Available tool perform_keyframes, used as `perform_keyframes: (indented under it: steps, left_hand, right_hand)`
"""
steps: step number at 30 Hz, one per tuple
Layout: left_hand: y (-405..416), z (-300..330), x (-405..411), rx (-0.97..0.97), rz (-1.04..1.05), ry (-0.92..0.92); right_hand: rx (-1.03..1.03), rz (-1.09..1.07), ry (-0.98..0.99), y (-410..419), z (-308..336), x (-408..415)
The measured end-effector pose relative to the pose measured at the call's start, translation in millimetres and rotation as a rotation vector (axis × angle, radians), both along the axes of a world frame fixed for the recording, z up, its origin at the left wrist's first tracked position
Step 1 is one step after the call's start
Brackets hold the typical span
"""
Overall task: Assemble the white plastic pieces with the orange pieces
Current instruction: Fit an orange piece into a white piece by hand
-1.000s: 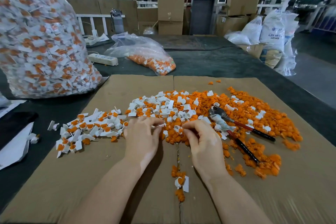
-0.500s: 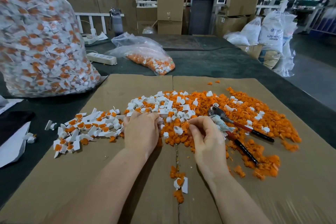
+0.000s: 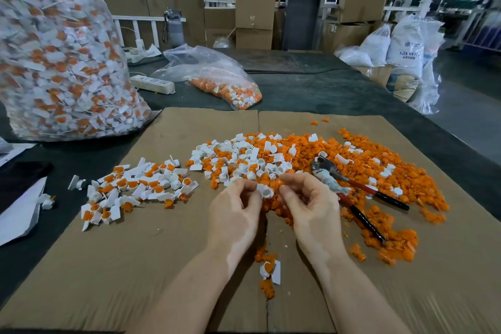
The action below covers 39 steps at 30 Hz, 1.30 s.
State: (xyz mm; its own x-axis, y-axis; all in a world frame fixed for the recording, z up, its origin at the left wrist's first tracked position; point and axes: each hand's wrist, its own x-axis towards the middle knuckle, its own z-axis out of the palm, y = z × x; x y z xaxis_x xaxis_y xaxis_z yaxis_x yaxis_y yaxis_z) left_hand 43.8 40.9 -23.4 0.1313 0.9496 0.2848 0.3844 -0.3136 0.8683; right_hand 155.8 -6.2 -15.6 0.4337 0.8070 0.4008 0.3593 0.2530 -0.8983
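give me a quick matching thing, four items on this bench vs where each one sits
Items:
1. pliers
2. power strip
3. big clear bag
4. assembled pile

Places:
A. far left, standing on the table
B. left part of the cardboard
C. on the orange pieces, right of the hands
D. on the dark table beyond the cardboard

Pairs: 1-C, 2-D, 3-A, 4-B

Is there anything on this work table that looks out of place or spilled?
A few things stray. Two white pieces and lie off the cardboard on the dark table, left of the assembled pile. The pliers lie half buried in the loose orange pieces.
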Motion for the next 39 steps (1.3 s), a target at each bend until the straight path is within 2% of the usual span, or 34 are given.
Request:
perform_keyframes:
  steps: [9,17,22,27,30,34,39]
  left_hand:
    - [-3,2,-4,-0.047,-0.067,-0.132]
    - [-9,3,-5,-0.029,-0.128,-0.059]
    - [-12,3,-5,0.066,-0.160,0.047]
    - [-6,5,-7,-0.157,-0.177,-0.168]
    - [-5,6,-10,-0.220,-0.203,-0.276]
    - [-5,7,-11,-0.252,-0.231,-0.358]
    - [-6,8,-13,-0.254,-0.249,-0.371]
  right_hand:
    - [0.027,-0.129,-0.397,-1,-9,-7]
    - [0.086,-0.223,-0.550,-3,-7,-10]
    - [0.075,-0.221,-0.562,-3,-8,-9]
    - [0.034,-0.155,-0.403,-2,-7,-9]
    - [0.027,-0.173,-0.333,-1,-7,-6]
    - [0.040,-0.115,-0.371,-2,-7,-5]
    - [0.022,-0.052,-0.423,-2,-8,-5]
